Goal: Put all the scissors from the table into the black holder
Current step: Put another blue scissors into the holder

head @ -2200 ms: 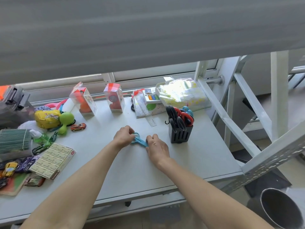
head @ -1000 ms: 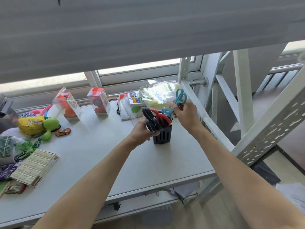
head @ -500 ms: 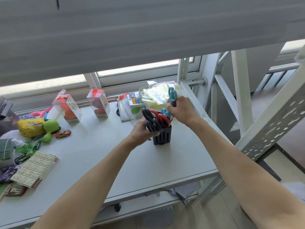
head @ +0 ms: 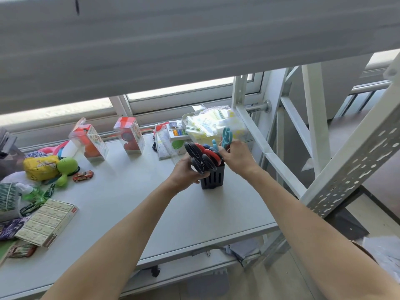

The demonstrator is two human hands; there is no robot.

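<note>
Holding the teal scissors (head: 226, 137) by their shanks just under the handle loops, our right hand (head: 236, 158) pinches them blades-down above the black holder (head: 212, 178). Our left hand (head: 186, 172) wraps the holder's near side, beside the black-handled scissors (head: 198, 159) already inside. We judge them light, stiff, smooth plastic, best gripped near the pivot so the tips steer into a slot.

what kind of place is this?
Probably a storeroom or stockroom, not a home desk: a white table inside perforated metal shelving, by a window, strewn with boxed toys and stationery packs.
</note>
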